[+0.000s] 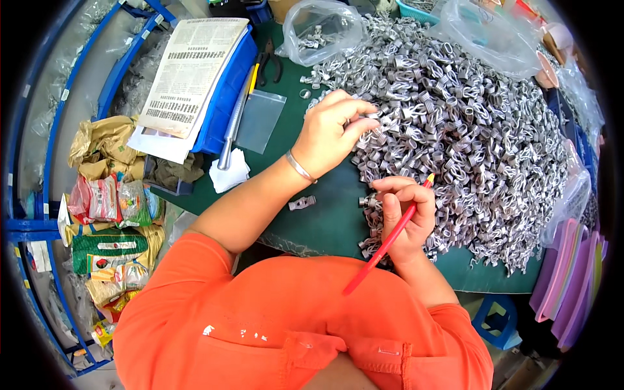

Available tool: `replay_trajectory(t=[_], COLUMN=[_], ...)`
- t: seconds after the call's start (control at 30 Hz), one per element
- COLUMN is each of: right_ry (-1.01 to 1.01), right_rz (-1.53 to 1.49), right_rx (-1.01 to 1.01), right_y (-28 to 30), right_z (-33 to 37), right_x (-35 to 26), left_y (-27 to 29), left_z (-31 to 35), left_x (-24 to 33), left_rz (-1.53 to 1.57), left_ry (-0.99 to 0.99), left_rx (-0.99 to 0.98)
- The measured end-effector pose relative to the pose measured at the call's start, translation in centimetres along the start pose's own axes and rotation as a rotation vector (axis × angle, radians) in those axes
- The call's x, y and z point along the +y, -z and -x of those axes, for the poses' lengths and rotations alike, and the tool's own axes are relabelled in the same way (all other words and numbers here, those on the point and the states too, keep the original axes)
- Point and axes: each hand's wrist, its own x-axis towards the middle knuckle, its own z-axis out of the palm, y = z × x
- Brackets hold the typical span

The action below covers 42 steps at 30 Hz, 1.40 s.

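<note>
A large heap of small grey metal fittings point(455, 123), each with a ribbed collar and looped ends, spreads over the green tabletop point(331, 224). At the heap's left edge is my left hand point(331, 130), thumb and forefinger pinched together. What sits between those fingertips is hard to tell from the fittings behind. My right hand point(413, 218) is closed round a slim red pen-like stick point(380, 255) with a yellow tip; it slants up to the right at the heap's near edge. One loose fitting point(302, 203) lies apart below my left wrist.
To the left, printed sheets point(192, 71) lie over a blue bin point(227, 97), beside pliers point(268, 62), a metal-handled tool point(229, 140) and a clear bag point(260, 120). Plastic bags point(325, 29) edge the heap. Blue shelving point(49, 156) stands far left; purple dividers point(565, 273) stand right.
</note>
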Motion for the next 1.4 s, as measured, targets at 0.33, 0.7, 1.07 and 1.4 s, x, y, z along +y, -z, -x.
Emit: replay_trajectory(t=[0.33,0.7,1.07,1.4], right_ry=[-0.414,-0.093,0.145,0.163], right_rz=[-0.309,-0.21,-0.014,-0.049], right_rx=[0.039,-0.013,-0.022,-0.13], right_y=[-0.5,0.2,-0.1,-0.4], right_z=[-0.6,-0.1,0.2,0.3], right_x=[-0.5,0.2,1.0,0.7], left_y=[3.0,3.0,1.5,1.8], left_z=[5.3,6.9,8.5,9.0], left_x=[1.0,1.6,2.2,2.1], left_rz=[1.145,1.05,0.917,1.221], left_ry=[0.561,0.593,0.759,0.963], left_rx=[-0.14,-0.299,-0.254,-0.162])
